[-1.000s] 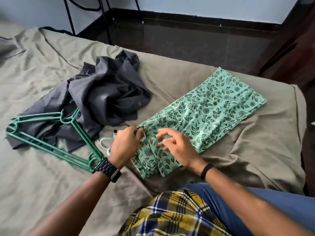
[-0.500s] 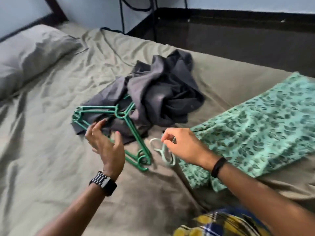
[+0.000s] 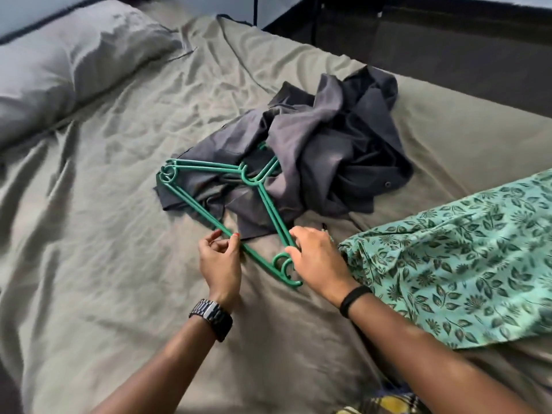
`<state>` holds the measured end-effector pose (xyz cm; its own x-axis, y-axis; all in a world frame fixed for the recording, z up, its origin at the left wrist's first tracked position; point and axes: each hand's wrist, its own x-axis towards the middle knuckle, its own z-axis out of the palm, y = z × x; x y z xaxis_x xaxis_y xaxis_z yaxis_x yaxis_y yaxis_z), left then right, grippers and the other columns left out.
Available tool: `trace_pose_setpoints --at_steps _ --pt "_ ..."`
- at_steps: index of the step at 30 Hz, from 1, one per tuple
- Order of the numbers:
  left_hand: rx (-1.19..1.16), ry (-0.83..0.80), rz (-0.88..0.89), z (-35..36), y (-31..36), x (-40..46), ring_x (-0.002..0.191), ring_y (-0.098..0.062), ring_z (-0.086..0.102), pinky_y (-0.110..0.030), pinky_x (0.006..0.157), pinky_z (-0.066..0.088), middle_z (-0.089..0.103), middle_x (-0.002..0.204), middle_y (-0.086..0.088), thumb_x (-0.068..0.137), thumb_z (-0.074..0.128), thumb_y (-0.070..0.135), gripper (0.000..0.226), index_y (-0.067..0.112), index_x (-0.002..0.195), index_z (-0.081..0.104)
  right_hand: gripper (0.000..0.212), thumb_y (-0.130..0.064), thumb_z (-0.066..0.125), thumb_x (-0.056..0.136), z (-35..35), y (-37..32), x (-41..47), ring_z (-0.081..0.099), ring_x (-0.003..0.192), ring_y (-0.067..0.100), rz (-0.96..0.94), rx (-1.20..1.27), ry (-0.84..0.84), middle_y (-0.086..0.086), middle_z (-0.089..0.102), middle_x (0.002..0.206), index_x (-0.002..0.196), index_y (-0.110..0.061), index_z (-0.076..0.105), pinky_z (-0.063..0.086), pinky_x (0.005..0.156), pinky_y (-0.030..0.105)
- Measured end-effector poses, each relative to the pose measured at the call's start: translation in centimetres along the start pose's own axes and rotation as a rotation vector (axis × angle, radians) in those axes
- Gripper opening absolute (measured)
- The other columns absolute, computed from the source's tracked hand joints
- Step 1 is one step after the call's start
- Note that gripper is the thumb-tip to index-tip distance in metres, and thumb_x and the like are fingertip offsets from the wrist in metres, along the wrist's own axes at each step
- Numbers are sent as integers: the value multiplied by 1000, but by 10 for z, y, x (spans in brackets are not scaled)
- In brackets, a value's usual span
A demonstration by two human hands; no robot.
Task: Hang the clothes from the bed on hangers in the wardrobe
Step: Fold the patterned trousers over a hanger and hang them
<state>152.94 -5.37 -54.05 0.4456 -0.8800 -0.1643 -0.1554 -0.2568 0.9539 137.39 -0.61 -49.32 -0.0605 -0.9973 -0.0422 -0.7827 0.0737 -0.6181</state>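
On the bed (image 3: 104,234), both hands' fingers pinch the stacked green hangers (image 3: 209,216), left hand (image 3: 220,258) on the bottom bar, right hand (image 3: 316,261) near the corner, beside one grey garment (image 3: 328,162) and one green floral garment (image 3: 463,264).

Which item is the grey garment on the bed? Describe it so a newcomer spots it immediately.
Start from the olive-sheeted bed with the pillow at its far left. Near the middle lies a crumpled heap, the dark grey garment, with the green hangers resting partly on its near edge. Unlike the green leaf-print garment spread to its right, it is plain, unpatterned and bunched up.
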Motion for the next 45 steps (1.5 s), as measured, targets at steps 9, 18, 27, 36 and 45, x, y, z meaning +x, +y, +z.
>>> trace_pose_setpoints --at_steps 9,18,27,36,45 --pt "-181 61 -54 4 19 1 46 -12 45 -22 40 33 62 80 -5 99 45 25 8 17 97 46 18 10 45 88 -14 4 -25 63 65 15 -37 443 124 12 61 80 91 -1 60 42 58 10" --pt "-468 44 -22 11 61 -61 49 -8 37 -16 36 32 37 66 1 105 31 27 22 25 83 29 27 9 41 92 -52 24 -48 62 53 8 302 876 -359 7 62 72 106 -7 58 39 39 18" --pt "-484 -70 272 -24 88 -110 40 -3 43 -15 35 32 49 57 16 106 28 23 17 26 90 33 24 3 44 91 -75 5 -59 48 39 -1 179 760 -370 -1 58 60 104 13 61 28 34 13" --pt "-420 -377 63 26 90 -145 40 -9 46 -21 35 39 47 68 -3 102 40 18 14 19 88 41 16 -2 51 94 -131 52 -83 55 43 6 113 695 93 4 60 67 100 -4 66 41 43 14" --pt "-61 -1141 -178 164 105 -188 44 -22 62 -28 43 53 62 68 -14 92 58 2 23 10 96 36 27 24 51 82 -202 177 -135 69 88 24 468 793 155 10 66 95 88 -1 61 57 67 24"
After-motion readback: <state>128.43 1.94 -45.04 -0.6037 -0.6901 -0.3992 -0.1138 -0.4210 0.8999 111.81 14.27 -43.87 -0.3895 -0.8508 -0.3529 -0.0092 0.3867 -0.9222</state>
